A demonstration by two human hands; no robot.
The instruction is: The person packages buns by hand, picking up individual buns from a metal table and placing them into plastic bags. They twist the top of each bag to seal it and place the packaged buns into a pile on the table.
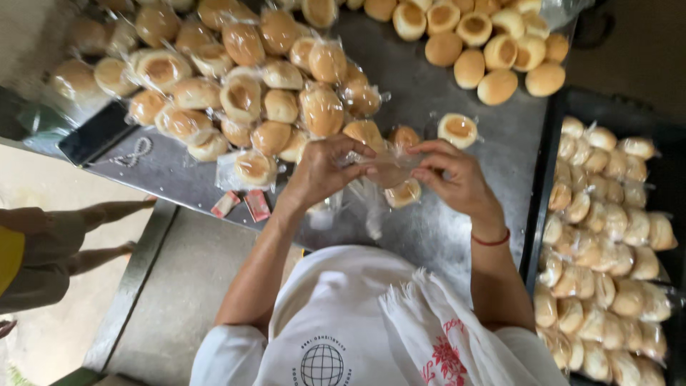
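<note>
Between both hands, a bun in a clear plastic bag (389,171), pinched by left hand (323,174) and right hand (451,179) fingers from either side.

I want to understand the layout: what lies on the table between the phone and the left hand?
In the head view, between the phone and the left hand lie a small chain and wrapped buns.

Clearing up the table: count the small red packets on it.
2. First red packet lies near the table's front edge, below the wrapped buns; second red packet sits just right of it, left of the left hand holding a bagged bun. Others may hide under buns.
</note>
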